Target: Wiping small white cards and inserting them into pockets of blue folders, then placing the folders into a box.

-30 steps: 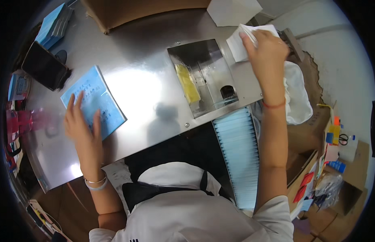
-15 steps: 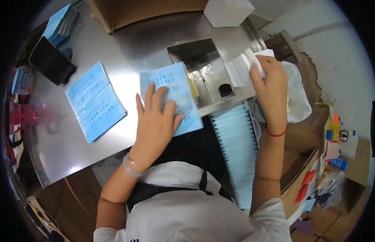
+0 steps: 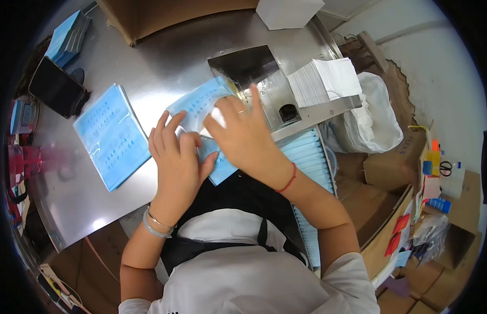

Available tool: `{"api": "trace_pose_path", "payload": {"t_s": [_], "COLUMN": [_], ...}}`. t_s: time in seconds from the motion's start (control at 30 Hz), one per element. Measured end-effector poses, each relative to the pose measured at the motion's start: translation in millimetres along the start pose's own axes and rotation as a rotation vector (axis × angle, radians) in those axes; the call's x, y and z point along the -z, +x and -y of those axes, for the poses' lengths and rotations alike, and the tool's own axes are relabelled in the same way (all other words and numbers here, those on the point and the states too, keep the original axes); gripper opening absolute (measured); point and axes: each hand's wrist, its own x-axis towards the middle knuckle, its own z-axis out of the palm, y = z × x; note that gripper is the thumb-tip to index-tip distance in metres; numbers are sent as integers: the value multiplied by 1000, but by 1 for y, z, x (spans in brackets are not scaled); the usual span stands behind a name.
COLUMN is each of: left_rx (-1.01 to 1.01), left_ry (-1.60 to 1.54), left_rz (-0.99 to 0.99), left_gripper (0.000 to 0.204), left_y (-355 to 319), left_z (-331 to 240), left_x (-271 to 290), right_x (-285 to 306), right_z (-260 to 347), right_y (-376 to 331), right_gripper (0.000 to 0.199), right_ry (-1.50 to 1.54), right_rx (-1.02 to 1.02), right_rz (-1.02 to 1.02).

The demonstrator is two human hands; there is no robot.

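Two bare hands meet over one flat, rectangular, light-blue plastic packet (image 3: 195, 103) at the near edge of the steel bench (image 3: 149, 63); the left hand's (image 3: 175, 157) grip touches its left side, the right hand's (image 3: 244, 133) bends over a thin white sheet (image 3: 191, 123), and whether either pinches cannot be told. Folded white paper (image 3: 319, 81) is stacked by the bench's near right corner, similar blue packets (image 3: 111, 138) left of the hands

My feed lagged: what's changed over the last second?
The left hand moved right from the blue stack, bringing over a blue packet. The right hand let go of the white stack and moved left to that packet, something white beneath it. Phone and cardboard box stayed put.
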Motion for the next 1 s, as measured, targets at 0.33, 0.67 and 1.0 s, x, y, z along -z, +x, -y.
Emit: {"api": "trace_pose_path", "payload": {"t_s": [0.33, 0.67, 1.0], "left_rx": [-237, -75, 55], "left_ry": [167, 359, 405], "left_rz": [263, 430, -62], "left_gripper": [48, 53, 35], "left_y": [-4, 56, 12], "left_z": [5, -25, -17], "left_x": [6, 27, -7], "right_x": [86, 85, 114], "right_z": [-62, -79, -88], "right_y": [-19, -16, -15], "right_gripper": [22, 22, 17], "right_ry": [-422, -402, 86], "right_rx": [-359, -469, -664], "right_rz": [-379, -242, -162]}}
